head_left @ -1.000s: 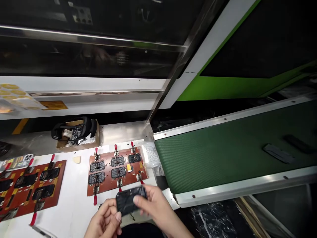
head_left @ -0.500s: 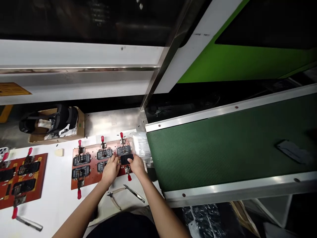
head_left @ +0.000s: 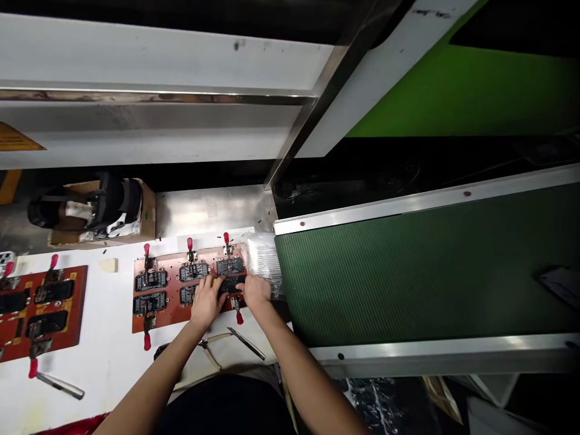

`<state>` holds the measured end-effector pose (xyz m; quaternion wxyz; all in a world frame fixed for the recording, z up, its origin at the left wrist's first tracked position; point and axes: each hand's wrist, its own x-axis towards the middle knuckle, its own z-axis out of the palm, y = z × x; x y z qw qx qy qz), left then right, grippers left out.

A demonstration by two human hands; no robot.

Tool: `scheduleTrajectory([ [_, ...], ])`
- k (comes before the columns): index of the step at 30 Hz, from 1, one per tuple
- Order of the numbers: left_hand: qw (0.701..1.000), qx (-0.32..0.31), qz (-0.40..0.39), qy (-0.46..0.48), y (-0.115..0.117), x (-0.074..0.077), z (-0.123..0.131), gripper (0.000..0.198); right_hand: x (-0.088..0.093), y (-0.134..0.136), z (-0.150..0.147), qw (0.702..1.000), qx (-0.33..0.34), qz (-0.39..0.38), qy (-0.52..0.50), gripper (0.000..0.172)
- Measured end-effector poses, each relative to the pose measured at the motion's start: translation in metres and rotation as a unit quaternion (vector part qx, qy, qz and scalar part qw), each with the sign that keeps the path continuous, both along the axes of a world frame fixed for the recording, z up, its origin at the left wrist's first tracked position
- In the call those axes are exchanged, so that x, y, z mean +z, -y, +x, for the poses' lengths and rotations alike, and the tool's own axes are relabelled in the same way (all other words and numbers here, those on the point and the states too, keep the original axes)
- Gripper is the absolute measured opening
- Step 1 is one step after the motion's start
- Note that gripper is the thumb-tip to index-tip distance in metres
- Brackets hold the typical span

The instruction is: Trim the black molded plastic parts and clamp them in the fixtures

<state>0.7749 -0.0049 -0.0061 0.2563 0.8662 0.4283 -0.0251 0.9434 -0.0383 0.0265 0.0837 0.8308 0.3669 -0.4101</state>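
The left hand [head_left: 206, 302] and right hand [head_left: 256, 291] are grasping a black rectangular frame [head_left: 231, 284], lowering it onto the lower right station of a red clamp fixture [head_left: 167, 320] on the bench [head_left: 109, 302]; the frame is sitting between both hands.

A white workbench [head_left: 109, 320] is occupied by a red fixture board [head_left: 165, 317] and, to its left, a second red fixture board [head_left: 79, 302], both fitted with toggle clamps. A cream block [head_left: 109, 264], possibly foam, is set between them. A clear plastic bag [head_left: 263, 260] is laid beside the right board, and steel hand tools [head_left: 247, 343] are left along the near edge.
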Motion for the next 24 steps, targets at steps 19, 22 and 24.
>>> scheduleTrajectory([
  [19,1.0,-0.013,0.006,-0.012,-0.003,0.005,-0.004,0.037,-0.01,0.093,-0.058,0.94,-0.223,-0.089,-0.244,0.037],
  [22,1.0,-0.011,0.011,-0.017,-0.001,0.006,-0.003,0.039,-0.016,0.097,-0.056,0.955,-0.202,-0.073,-0.204,0.035],
  [24,1.0,-0.006,0.016,-0.021,0.002,0.007,0.0,0.04,-0.017,0.098,-0.056,0.968,-0.18,-0.055,-0.166,0.032],
])
